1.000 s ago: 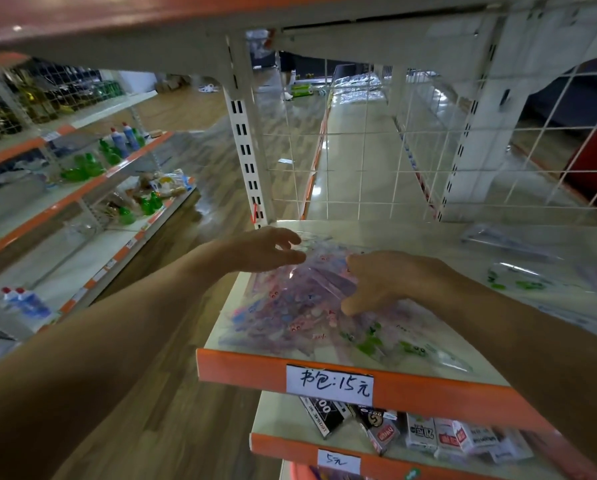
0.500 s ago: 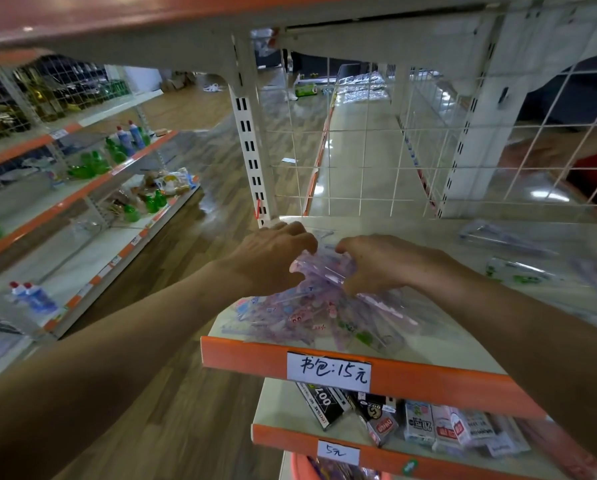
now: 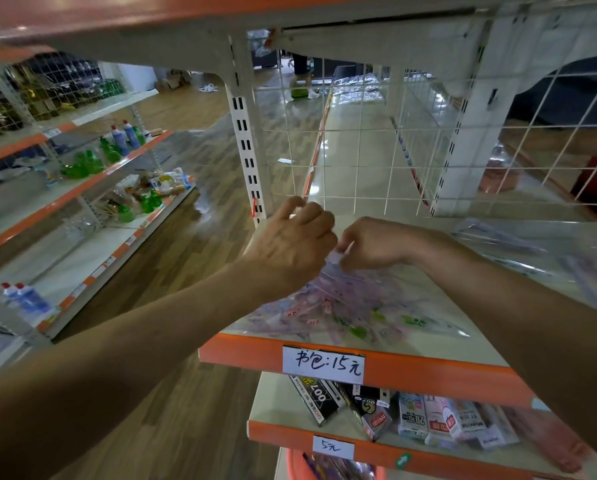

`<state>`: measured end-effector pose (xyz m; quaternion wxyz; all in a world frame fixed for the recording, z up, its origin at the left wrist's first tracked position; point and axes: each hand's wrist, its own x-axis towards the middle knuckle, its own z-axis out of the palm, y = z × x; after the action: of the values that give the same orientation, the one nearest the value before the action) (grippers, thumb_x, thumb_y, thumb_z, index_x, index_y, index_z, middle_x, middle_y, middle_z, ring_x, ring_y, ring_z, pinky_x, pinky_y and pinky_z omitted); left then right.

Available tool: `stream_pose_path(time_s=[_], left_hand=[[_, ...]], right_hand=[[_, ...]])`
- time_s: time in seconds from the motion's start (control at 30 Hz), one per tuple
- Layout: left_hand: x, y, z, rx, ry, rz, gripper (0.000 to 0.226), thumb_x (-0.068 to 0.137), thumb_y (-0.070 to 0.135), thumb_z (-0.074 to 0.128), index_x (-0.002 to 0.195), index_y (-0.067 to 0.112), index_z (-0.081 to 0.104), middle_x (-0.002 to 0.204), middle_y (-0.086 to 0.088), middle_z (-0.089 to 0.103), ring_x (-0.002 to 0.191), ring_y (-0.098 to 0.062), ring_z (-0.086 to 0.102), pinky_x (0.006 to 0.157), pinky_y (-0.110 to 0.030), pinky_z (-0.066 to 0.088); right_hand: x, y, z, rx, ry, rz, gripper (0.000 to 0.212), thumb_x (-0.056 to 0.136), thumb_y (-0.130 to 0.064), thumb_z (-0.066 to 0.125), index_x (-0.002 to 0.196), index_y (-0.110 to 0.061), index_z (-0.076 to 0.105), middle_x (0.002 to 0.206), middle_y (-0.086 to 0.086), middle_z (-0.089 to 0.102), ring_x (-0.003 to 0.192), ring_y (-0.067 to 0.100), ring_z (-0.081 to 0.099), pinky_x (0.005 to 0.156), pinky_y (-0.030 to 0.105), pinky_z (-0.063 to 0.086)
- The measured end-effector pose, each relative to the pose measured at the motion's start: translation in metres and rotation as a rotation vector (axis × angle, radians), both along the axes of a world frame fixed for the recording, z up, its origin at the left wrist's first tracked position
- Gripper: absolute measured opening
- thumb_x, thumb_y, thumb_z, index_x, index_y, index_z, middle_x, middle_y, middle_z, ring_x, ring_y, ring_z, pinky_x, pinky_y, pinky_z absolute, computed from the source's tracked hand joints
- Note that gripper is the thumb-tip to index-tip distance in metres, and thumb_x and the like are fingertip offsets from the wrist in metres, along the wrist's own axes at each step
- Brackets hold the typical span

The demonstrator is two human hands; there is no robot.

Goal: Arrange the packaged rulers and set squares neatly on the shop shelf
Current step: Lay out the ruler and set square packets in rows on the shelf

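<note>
Gathering step: left grip [image 3: 290,244] and right grip [image 3: 373,245] pinch the packets [image 3: 345,306] (top edge); next, square them flat below.

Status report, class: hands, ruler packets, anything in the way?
Left hand, right hand pinch ruler packets by top edge. Packets fanned at shelf front. Loose packets right, apart.

a loose stack of clear packs [image 3: 352,310], printed pink, purple and green, lies at the shelf [image 3: 428,370]'s left end. its far end tilts up, pinched between the left hand [image 3: 290,247] and right hand [image 3: 373,244]. other packs [image 3: 498,237] lie flat further right.
</note>
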<state>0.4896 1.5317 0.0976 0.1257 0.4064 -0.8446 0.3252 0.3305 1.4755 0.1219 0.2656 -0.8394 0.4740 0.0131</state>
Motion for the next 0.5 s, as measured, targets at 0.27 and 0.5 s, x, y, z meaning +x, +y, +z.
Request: stream_pose_path(time_s=[0.27,0.5], left_hand=[[0.006,0.017,-0.013,0.207,0.18,-0.068,0.016,0.078,0.026,0.06,0.068,0.013,0.059,0.064,-0.001,0.057,0.058,-0.02,0.053,0.057,-0.032,0.046],[-0.003,0.007,-0.025,0.399,-0.022,-0.047,0.029,0.071,0.042,0.056,0.08,0.021,0.073,0.084,-0.001,0.062,0.072,-0.02,0.058,0.062,-0.029,0.048]], right_hand=[[-0.009,0.007,-0.01,-0.004,0.16,0.029,0.048,0.078,-0.042,0.072,0.116,-0.014,0.061,0.105,0.005,0.063,0.089,0.02,0.061,0.069,0.028,0.049],[-0.028,0.032,-0.014,0.003,0.516,0.168,0.082,0.067,-0.059,0.073,0.132,-0.017,0.046,0.125,0.002,0.058,0.107,0.022,0.058,0.087,0.035,0.05]])
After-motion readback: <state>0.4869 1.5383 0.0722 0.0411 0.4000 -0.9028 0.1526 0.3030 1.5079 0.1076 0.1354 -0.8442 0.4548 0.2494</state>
